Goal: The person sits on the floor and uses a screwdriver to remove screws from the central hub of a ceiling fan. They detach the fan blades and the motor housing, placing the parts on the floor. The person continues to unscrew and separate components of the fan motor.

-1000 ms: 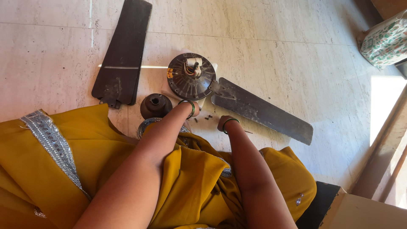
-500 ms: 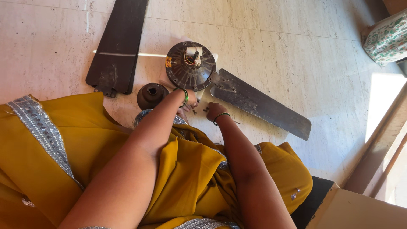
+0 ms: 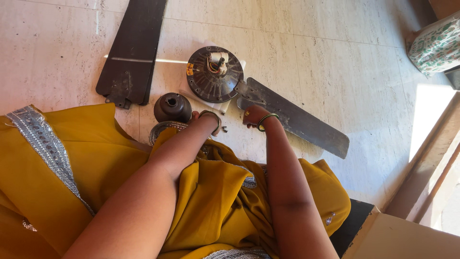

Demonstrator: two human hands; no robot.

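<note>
A: What could go wrong from where things stand?

B: Mostly the small parts. A few dark screws (image 3: 224,128) lie loose on the floor (image 3: 335,62) in the middle of the frame, between the two wrists. A sweep of a forearm or the yellow cloth (image 3: 211,192) could scatter them across the smooth stone, I'd judge.

A: And the fan motor (image 3: 214,74)?

B: It sits in the upper middle, on a white sheet (image 3: 203,101), with one blade (image 3: 292,117) attached and running toward the right. The right hand (image 3: 253,116) is at that blade's root, just below the bracket. Pressing down there might tip or turn the motor, since the single blade unbalances it.

A: Are the fingers closed on anything?

B: I cannot tell. The right hand's fingers curl under and away from the camera, so whether they pinch a screw is hidden. The left hand (image 3: 203,117) is lower, beside the dark bell-shaped cup (image 3: 172,107), and its fingers are masked by the wrist and bangle.

A: What else is hard to make out?

B: The detached blades (image 3: 132,52) at upper left are cut off by the top edge. A silvery ring (image 3: 160,130) beneath the cup is half buried by cloth. The patterned bag (image 3: 436,41) at upper right is clipped by the frame.
</note>
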